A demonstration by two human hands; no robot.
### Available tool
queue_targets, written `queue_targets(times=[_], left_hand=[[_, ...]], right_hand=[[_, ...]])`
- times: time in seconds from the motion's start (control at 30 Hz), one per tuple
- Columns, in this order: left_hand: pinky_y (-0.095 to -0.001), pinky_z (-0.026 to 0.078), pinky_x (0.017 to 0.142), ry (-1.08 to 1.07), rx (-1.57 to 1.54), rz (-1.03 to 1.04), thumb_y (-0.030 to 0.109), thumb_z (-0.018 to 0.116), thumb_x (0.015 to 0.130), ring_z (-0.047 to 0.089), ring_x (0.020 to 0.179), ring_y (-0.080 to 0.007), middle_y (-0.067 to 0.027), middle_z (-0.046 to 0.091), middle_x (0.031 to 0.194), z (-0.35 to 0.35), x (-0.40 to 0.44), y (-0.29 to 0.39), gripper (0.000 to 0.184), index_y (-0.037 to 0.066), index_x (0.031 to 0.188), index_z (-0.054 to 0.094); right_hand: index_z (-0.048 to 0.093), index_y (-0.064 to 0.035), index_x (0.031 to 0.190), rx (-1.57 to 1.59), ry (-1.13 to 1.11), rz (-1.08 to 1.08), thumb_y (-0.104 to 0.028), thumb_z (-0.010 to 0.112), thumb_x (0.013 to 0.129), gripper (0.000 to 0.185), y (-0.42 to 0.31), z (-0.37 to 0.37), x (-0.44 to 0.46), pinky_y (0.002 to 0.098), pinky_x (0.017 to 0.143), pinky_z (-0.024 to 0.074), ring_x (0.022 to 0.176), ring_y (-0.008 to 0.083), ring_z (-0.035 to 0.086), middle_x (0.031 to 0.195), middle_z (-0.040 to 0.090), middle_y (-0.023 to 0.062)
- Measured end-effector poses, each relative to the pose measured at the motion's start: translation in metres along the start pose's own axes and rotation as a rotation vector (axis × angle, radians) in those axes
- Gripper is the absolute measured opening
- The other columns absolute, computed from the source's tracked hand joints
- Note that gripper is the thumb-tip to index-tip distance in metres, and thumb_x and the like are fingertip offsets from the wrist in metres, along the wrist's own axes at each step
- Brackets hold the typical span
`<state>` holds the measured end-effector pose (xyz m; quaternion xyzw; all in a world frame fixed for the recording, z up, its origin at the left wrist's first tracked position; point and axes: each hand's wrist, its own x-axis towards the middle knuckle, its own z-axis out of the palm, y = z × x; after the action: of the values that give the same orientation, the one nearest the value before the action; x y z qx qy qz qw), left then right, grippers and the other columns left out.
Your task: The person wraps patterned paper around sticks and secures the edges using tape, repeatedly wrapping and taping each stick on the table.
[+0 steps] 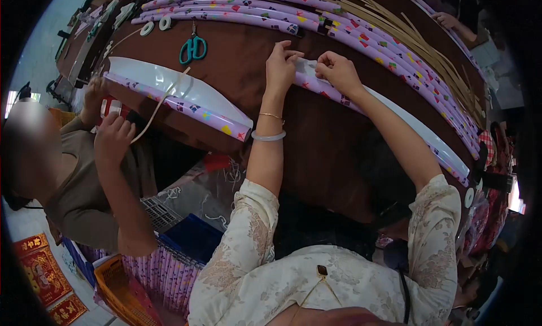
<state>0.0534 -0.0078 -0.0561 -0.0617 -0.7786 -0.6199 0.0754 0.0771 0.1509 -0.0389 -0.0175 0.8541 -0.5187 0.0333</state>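
Observation:
A purple sheet of patterned wrapping paper (pixel 330 93) with a white underside lies partly rolled across the brown tabletop in front of me. My left hand (pixel 280 69) grips its left end, with the fingers bent over the edge. Close beside it, my right hand (pixel 339 73) is pinched at the upper edge of the sheet. What lies between those fingertips is too small to make out. The white underside (pixel 415 122) curves away to the right beneath my right forearm. Teal-handled scissors (pixel 193 49) lie to the left of my hands.
Several rolled purple tubes (pixel 226 9) line the far side, with tan strips (pixel 406 35) behind them. At left a co-worker's hand (pixel 113 137) is near another half-rolled sheet (pixel 180 94) and a pale strip. Tape rolls (pixel 165 22) lie near the scissors. An orange crate (pixel 116 281) stands below.

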Motion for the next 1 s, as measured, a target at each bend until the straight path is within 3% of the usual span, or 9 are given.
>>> queue_targets(times=[0.2,0.4,0.47,0.53,0.57,0.6,0.73,0.9,1.0], left_hand=[[-0.0281,0.047,0.073,-0.038,-0.092,-0.039,-0.002,0.050,0.082,0.063,0.081,-0.0197,-0.0128,0.065,0.088,-0.003,0.005,-0.006,0.028,-0.003,0.110,0.048],[-0.0304,0.047,0.068,0.262,0.031,0.088,0.003,0.056,0.080,0.061,0.074,-0.0219,-0.0113,0.064,0.083,-0.002,0.004,-0.003,0.025,-0.001,0.104,0.051],[-0.0354,0.047,0.064,0.198,0.453,0.543,0.005,0.061,0.076,0.058,0.066,-0.0263,-0.0108,0.060,0.076,-0.005,-0.002,0.013,0.024,0.001,0.099,0.053],[-0.0406,0.045,0.064,-0.047,0.457,0.486,0.010,0.058,0.078,0.057,0.068,-0.0310,-0.0140,0.058,0.076,0.000,-0.021,0.034,0.017,0.004,0.093,0.052],[-0.0407,0.046,0.064,-0.146,0.564,0.414,0.012,0.056,0.081,0.058,0.072,-0.0312,-0.0156,0.060,0.077,0.003,-0.029,0.037,0.015,0.005,0.093,0.052],[-0.0432,0.044,0.064,-0.184,0.650,0.388,0.013,0.052,0.083,0.058,0.073,-0.0335,-0.0157,0.060,0.077,0.005,-0.033,0.033,0.011,0.005,0.089,0.050],[-0.0429,0.045,0.065,-0.209,0.688,0.437,0.013,0.051,0.084,0.058,0.074,-0.0340,-0.0166,0.060,0.076,0.005,-0.030,0.023,0.014,0.003,0.091,0.048],[-0.0429,0.047,0.060,-0.204,0.740,0.554,0.009,0.046,0.082,0.059,0.066,-0.0334,-0.0171,0.058,0.069,0.007,-0.027,0.017,0.008,0.002,0.083,0.047],[-0.0478,0.044,0.063,-0.265,0.725,0.438,0.016,0.046,0.086,0.057,0.073,-0.0384,-0.0210,0.059,0.077,0.005,-0.027,0.021,0.015,0.002,0.091,0.047]], right_hand=[[0.056,-0.0002,0.081,0.001,0.007,0.000,-0.013,0.059,0.078,0.013,0.000,0.000,0.000,0.0223,0.063,0.0490,0.065,0.0082,0.061,0.069,0.062,0.0037],[0.058,-0.0015,0.079,0.029,0.012,-0.015,-0.018,0.060,0.074,0.017,0.003,0.000,0.000,0.0272,0.063,0.0492,0.067,0.0171,0.065,0.070,0.064,0.0087],[0.059,-0.0020,0.079,-0.040,0.045,-0.057,-0.019,0.060,0.073,0.018,0.005,0.002,0.002,0.0287,0.064,0.0491,0.068,0.0197,0.064,0.071,0.064,0.0097],[0.060,-0.0026,0.080,-0.111,0.087,-0.097,-0.021,0.061,0.073,0.019,0.009,0.001,0.006,0.0302,0.064,0.0490,0.069,0.0224,0.064,0.073,0.064,0.0106],[0.059,-0.0015,0.081,-0.156,0.086,-0.135,-0.018,0.060,0.076,0.017,0.008,0.002,0.005,0.0270,0.062,0.0483,0.066,0.0160,0.062,0.071,0.063,0.0092],[0.058,-0.0004,0.083,-0.202,0.086,-0.171,-0.015,0.059,0.078,0.015,0.006,0.001,0.004,0.0238,0.060,0.0477,0.063,0.0097,0.060,0.070,0.063,0.0078],[0.058,0.0003,0.080,0.048,0.020,0.021,-0.013,0.058,0.077,0.013,-0.006,-0.017,-0.012,0.0231,0.060,0.0481,0.066,0.0098,0.061,0.071,0.063,0.0064],[0.054,-0.0023,0.085,0.068,0.058,0.088,-0.013,0.056,0.081,0.011,0.012,-0.129,-0.092,0.0219,0.063,0.0498,0.071,0.0117,0.062,0.078,0.063,0.0065],[0.054,-0.0024,0.090,0.119,0.308,0.272,-0.017,0.054,0.085,0.016,0.038,-0.240,-0.194,0.0230,0.068,0.0497,0.080,0.0146,0.062,0.088,0.062,0.0093]])
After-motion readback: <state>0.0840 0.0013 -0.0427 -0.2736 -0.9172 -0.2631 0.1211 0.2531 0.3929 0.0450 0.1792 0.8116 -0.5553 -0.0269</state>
